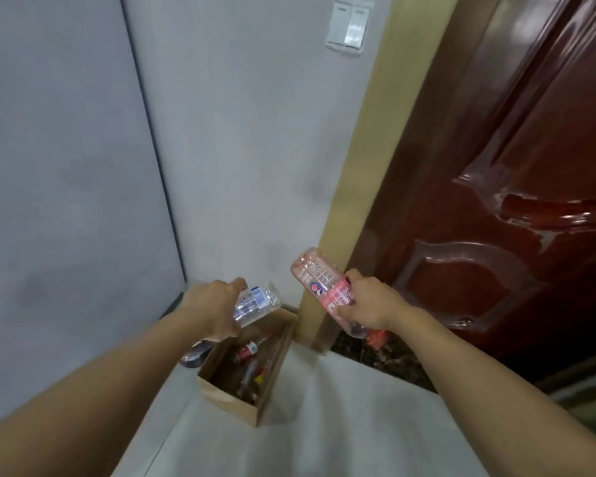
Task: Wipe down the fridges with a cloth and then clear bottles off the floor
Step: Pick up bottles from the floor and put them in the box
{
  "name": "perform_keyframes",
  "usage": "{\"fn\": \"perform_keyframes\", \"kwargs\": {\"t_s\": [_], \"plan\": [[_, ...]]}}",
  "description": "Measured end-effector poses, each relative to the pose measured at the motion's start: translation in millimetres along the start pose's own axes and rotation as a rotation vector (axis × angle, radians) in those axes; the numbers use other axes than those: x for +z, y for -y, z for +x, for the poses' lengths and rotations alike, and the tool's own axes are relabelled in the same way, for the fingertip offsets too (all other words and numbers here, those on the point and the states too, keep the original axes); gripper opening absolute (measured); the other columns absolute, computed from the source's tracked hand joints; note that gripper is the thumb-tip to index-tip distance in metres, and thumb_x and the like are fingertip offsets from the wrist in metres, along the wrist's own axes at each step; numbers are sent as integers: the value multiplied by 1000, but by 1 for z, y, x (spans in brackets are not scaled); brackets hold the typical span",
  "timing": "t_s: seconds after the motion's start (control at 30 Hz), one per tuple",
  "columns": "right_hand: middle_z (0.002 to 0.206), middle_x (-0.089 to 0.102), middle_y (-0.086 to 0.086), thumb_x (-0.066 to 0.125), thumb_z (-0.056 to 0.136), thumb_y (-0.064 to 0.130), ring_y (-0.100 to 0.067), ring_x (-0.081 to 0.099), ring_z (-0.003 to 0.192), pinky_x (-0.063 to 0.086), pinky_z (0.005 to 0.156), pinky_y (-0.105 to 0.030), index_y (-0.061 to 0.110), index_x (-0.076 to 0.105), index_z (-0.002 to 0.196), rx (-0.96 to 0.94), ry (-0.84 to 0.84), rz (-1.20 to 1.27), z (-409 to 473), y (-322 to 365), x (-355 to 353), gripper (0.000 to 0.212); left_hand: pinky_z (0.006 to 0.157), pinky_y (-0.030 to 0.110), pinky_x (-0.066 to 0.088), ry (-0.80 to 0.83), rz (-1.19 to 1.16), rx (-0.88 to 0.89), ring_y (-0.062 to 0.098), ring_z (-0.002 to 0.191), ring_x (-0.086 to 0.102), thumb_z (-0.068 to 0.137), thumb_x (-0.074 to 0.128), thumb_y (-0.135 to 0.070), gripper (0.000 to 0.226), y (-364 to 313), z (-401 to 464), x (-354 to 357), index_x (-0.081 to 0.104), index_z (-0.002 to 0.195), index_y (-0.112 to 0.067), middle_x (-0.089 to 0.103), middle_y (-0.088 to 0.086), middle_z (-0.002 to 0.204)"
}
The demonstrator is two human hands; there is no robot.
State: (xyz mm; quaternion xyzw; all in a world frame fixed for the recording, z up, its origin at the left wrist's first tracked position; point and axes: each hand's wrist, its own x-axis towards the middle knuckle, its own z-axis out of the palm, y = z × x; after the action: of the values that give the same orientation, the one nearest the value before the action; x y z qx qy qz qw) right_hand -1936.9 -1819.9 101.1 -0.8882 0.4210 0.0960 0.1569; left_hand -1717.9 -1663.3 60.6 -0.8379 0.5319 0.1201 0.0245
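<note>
My left hand (212, 306) grips a clear plastic bottle (258, 302) with a blue and white label, tilted over the far edge of an open cardboard box (272, 383). My right hand (370, 304) grips a pink-labelled clear bottle (319, 282) around its middle, base pointing up and left, in front of the door frame. The box stands on the pale floor in the corner and holds several empty bottles (252, 359) with red labels and caps.
A grey fridge side (66, 166) fills the left. A beige door frame (358, 166) and a glossy dark red door (513, 166) stand to the right. A dark object (195, 356) lies behind the box. A light switch (348, 25) is on the wall.
</note>
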Motion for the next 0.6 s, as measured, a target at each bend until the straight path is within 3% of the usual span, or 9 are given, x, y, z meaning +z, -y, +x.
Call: {"fn": "perform_keyframes", "kwargs": {"t_s": [0.23,0.47,0.6], "plan": [[113,60,-10,65,81,40,-31,60,100,50,82,-38,14,37,115,-248,82,-67,130,32,-15,51,89,37,47,40,-52,-228,26,115,54,71,73,-44,80,34,51,1,30,138,-31,55,2,128],[107,58,-4,65,81,45,-24,59,91,51,76,-36,18,37,121,-501,202,-218,259,51,3,56,79,33,47,85,-193,-513,23,106,57,72,72,-47,74,37,102,34,35,133,-30,59,1,120],[100,56,0,65,83,39,-17,58,81,47,62,-28,17,36,124,-646,310,-278,318,51,24,54,76,33,50,156,-307,-700,21,99,59,70,72,-42,72,17,124,70,35,131,-30,60,0,113]]}}
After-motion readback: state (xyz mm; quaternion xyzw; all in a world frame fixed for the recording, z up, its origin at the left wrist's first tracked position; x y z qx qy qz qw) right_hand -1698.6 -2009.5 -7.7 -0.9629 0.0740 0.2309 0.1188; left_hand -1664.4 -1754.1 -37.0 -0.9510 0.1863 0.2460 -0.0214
